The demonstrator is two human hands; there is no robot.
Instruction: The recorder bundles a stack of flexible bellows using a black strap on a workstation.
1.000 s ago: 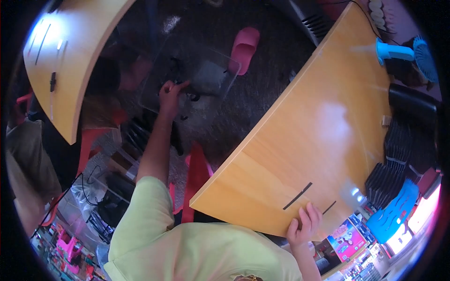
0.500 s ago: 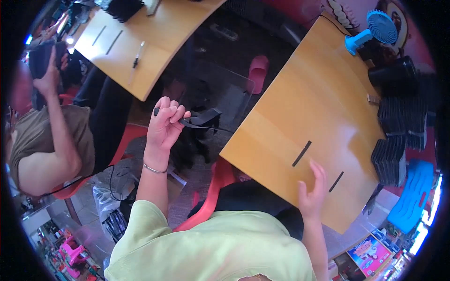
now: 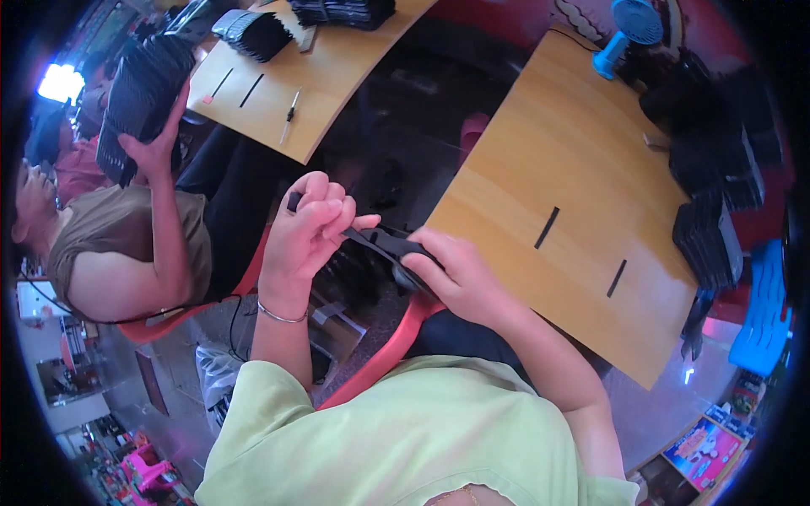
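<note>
My left hand point(image 3: 310, 229) is closed in a fist around one end of a black strap point(image 3: 369, 243), and a short dark end pokes out by the index finger. Close by on its right, my right hand point(image 3: 456, 277) pinches the same strap between thumb and fingers. The strap runs between both hands, off the table's left edge, above the dark floor. Part of it is hidden under my right fingers. On the wooden table point(image 3: 506, 181) to my right are two short black strips or slots, a left one point(image 3: 547, 228) and a right one point(image 3: 617, 278).
Stacked black flat pieces point(image 3: 707, 240) line the table's far right side, near a blue fan point(image 3: 637, 24) and a blue plastic stool point(image 3: 759, 316). At left, a co-worker holds a black stack point(image 3: 143, 101) beside another table point(image 3: 325, 80) with a pen point(image 3: 291, 116). A red chair point(image 3: 380, 350) is beneath me.
My right hand has come left from above the table and taken hold of the strap. My left hand keeps its grip. The co-worker's black stack is now raised into fuller view; the whole view has shifted.
</note>
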